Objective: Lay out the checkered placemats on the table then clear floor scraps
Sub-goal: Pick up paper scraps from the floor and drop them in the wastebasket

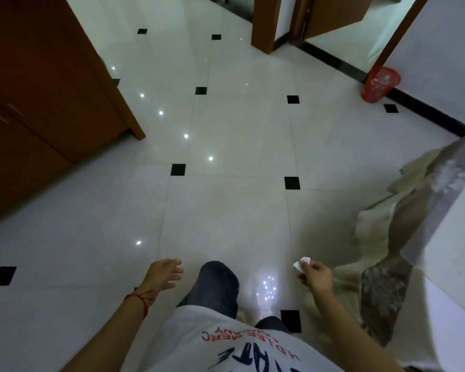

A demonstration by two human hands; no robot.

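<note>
Over a glossy pale tile floor (226,210) set with small black squares, the person stands looking down at both hands held out in front of the body. The right hand (317,276) pinches a small white crumpled scrap (301,263) between thumb and fingertips, the scrap sticking out to the left of the hand and clear of the floor. The left hand (165,272) is empty, its fingers spread and loosely curled, palm turned inward; a red string (141,300) circles its wrist. Between the two hands a knee in dark trousers (218,283) pushes forward, and below it a white shirt (239,345) with red and blue lettering fills the bottom of the view. To the right a cream cloth (379,237) falls in folds from a raised edge down onto the tiles, just beside the right hand. A red mesh bin (380,84) stands far off against the black skirting at the upper right, near an open doorway, well apart from the scrap. A brown wooden cabinet (43,98) takes up the left side, and ceiling lights reflect as bright dots across the tiles. No placemats can be made out from this view.
</note>
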